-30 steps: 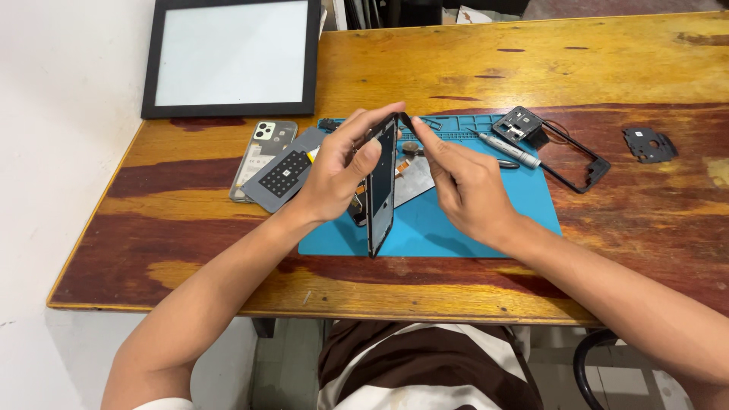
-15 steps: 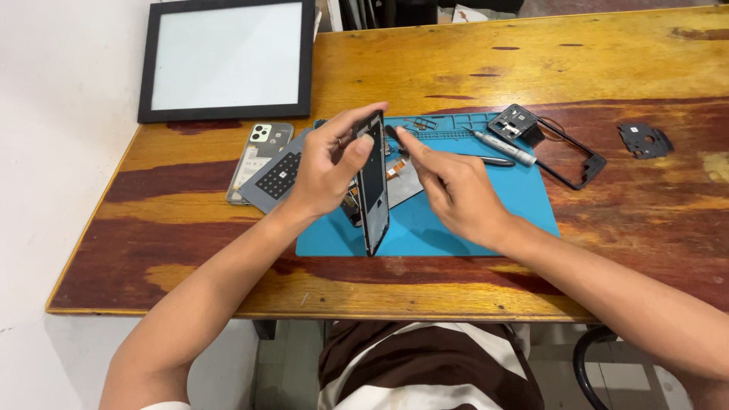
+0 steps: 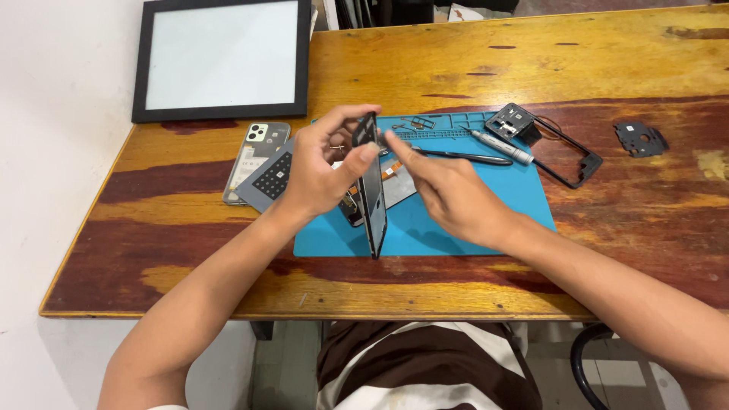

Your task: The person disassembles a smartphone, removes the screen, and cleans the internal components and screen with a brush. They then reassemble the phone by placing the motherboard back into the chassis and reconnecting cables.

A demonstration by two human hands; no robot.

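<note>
Wooden table (image 3: 471, 68) carries a framed white board (image 3: 222, 57) at 11 o'clock. Blue work mat (image 3: 486, 205) at centre. Left hand (image 3: 323, 171) pinches the upright phone screen panel (image 3: 373, 186), thumb and fingers closed on its top edge. Right hand (image 3: 452, 193) at 3 o'clock of the panel, fingers loosely extended, forefinger touching its top. Black phone frame (image 3: 558, 148) at 2 o'clock; pen-like tool (image 3: 501, 148) beside it.

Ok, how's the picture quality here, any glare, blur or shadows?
Head view: even, soft lighting; the wooden table shows a mild sheen, the white panel in its black frame reads bright; left hand, right hand and the phone screen are sharp, casting faint shadows on the blue mat.
</note>
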